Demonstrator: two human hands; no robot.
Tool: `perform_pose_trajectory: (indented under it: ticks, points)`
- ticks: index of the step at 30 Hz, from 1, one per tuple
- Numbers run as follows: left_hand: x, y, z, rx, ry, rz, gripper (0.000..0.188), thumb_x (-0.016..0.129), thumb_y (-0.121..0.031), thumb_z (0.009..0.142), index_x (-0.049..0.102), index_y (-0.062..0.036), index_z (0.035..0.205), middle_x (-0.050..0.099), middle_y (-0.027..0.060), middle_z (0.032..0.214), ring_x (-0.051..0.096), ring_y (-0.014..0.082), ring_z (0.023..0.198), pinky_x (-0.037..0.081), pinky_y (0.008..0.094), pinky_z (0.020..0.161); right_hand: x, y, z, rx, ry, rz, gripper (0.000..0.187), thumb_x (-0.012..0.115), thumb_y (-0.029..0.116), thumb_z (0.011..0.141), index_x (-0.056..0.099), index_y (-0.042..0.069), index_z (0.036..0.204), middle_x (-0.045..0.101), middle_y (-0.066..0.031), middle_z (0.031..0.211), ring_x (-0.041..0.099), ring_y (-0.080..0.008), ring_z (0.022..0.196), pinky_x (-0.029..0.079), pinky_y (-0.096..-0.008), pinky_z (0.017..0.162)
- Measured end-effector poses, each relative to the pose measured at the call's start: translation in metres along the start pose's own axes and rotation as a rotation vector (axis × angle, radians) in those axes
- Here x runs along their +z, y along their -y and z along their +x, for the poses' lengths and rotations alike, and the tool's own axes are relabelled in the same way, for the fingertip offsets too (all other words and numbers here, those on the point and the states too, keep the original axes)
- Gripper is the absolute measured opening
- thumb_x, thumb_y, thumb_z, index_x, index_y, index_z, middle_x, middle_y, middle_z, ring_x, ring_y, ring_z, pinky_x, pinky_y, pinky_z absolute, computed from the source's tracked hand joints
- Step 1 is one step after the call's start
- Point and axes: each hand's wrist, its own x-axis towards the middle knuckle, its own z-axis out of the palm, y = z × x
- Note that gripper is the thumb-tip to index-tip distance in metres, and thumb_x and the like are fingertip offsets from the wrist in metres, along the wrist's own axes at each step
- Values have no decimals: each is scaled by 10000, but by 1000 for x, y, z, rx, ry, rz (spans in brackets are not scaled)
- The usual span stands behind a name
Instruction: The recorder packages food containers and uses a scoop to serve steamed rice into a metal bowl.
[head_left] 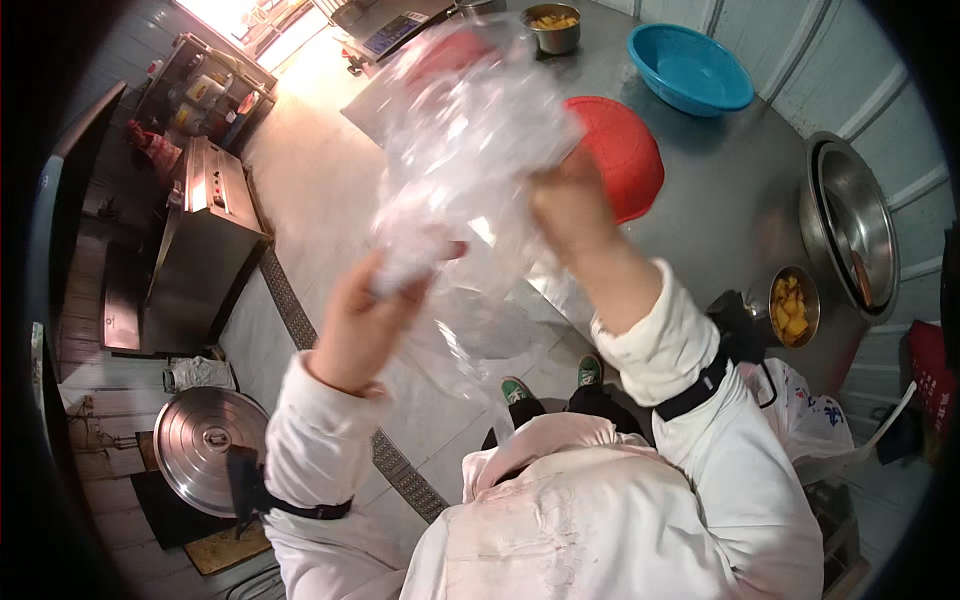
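Note:
A crumpled clear plastic bag [470, 140] is stretched between my two hands, blurred by motion. My left hand [372, 320] is closed round a bunched part of it. Higher up and to the right, my right hand [575, 210] grips the bag's other side, its fingers smeared and partly hidden. Something red shows through or behind the plastic near the top; I cannot tell what it is. Just beyond my right hand, a red plastic basin [630, 160] sits on the metal table [710, 190], apparently upside down.
A blue basin [690, 65] and nested steel bowls [815, 185] stand along the wall. Two smaller metal bowls hold yellow chunks [790, 310]. A steel cabinet [205, 235] and a large round lid [210, 450] are at left. A white bag [810, 425] hangs near my right elbow.

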Motion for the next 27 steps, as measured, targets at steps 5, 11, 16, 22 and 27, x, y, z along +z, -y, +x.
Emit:
perform_pose_trajectory:
  ticks: [5,11,16,22,27]
  points:
    - [-147,13,7,76,-603,-505,325,491,-225,843,514,-7,1083,556,60,950,526,107,731,452,249,638,-90,60,21,-95,-228,-464,270,537,10,735,525,-12,1004,577,-79,952,542,-162,853,415,-257,761]
    - [-407,77,-39,257,-549,-329,344,424,-187,857,420,34,1121,534,190,949,541,293,874,466,392,764,-75,79,-9,-457,119,-1048,333,507,-49,641,558,2,966,577,-65,957,554,-189,864,421,-272,758]
    - [-355,52,7,194,189,-323,357,439,-133,826,398,38,1136,482,144,1084,497,235,962,405,320,842,4,82,-22,156,474,-793,534,486,-69,590,512,32,1114,503,-68,1125,486,-168,1014,369,-281,870]
    - [-224,78,-51,105,789,471,576,517,-227,769,297,-12,1256,399,136,1222,400,240,1115,326,331,949,185,102,-21,125,951,-464,488,505,9,623,484,0,1110,573,-90,920,522,-162,852,387,-252,760]
    - [-247,72,-74,514,195,831,730,674,-246,659,310,-51,1261,401,101,1217,382,215,1116,316,300,938,155,115,-5,-56,644,-454,435,501,15,645,501,2,1080,573,-88,919,528,-156,835,402,-253,742]
